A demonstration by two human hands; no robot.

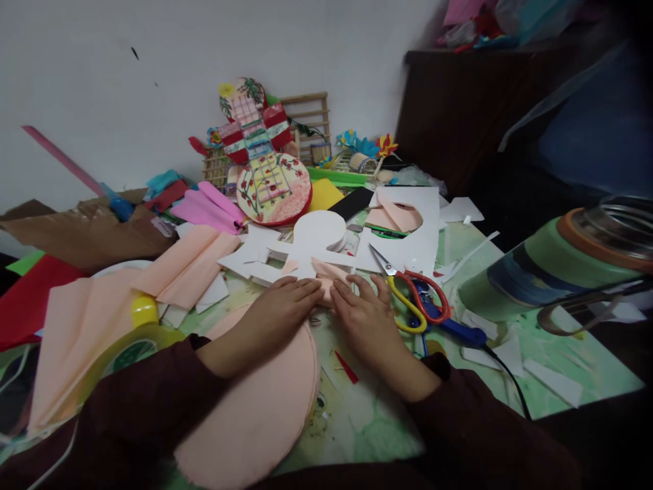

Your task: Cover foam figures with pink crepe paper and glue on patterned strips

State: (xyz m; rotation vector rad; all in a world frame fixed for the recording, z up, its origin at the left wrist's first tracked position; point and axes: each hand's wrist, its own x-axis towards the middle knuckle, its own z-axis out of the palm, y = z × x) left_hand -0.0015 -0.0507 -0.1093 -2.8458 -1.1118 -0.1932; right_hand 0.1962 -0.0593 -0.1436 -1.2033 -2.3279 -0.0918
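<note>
Close together at the middle of the table, my left hand (280, 313) and my right hand (364, 327) meet at a small piece of peach crepe paper (330, 271). Both sets of fingertips press on it, and its lower part is partly hidden by them. The left fingers lie side by side; the right index and thumb area is bent, with the outer fingers slightly apart. Just beyond are white cardboard cutouts (320, 230). Under my left forearm lies a large rounded peach-covered panel (265, 415). Scissors (415, 296) with red and yellow handles rest right of my right hand.
A blue glue gun (459, 332) with a black cable lies by the scissors. A green bottle (541, 265) stands at right. Peach crepe sheets (188, 265) and a tape roll (132, 350) are at left. A painted guitar-shaped craft (273, 190) leans at the back.
</note>
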